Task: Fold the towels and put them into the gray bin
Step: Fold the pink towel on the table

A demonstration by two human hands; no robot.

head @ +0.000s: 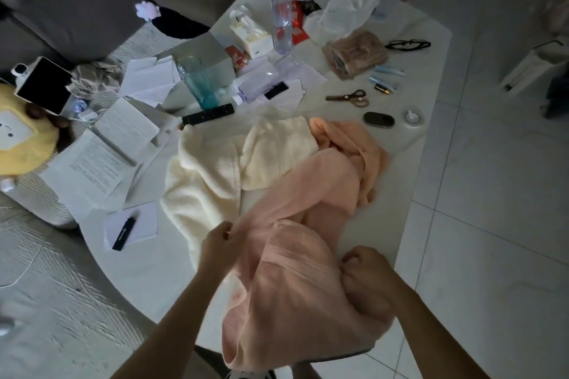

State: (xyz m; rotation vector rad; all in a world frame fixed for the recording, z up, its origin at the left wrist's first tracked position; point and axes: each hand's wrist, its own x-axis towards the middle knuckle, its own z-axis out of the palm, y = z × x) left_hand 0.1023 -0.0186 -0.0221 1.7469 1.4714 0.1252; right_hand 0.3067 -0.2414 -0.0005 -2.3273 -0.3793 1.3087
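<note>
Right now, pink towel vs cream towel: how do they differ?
The pink towel is gripped by both the left hand and the right hand and partly lifted, hanging off the table edge; the cream towel lies untouched, flat on the table. Pink overlaps cream's right side. Both are unfolded and rumpled.

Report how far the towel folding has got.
Done: nothing yet; no folded towel shows, and no gray bin is in view. In hand: the left hand and right hand both grip the pink towel, which hangs bunched over the table edge. Left: the cream towel and orange towel lie crumpled, then all go into the bin.
</note>
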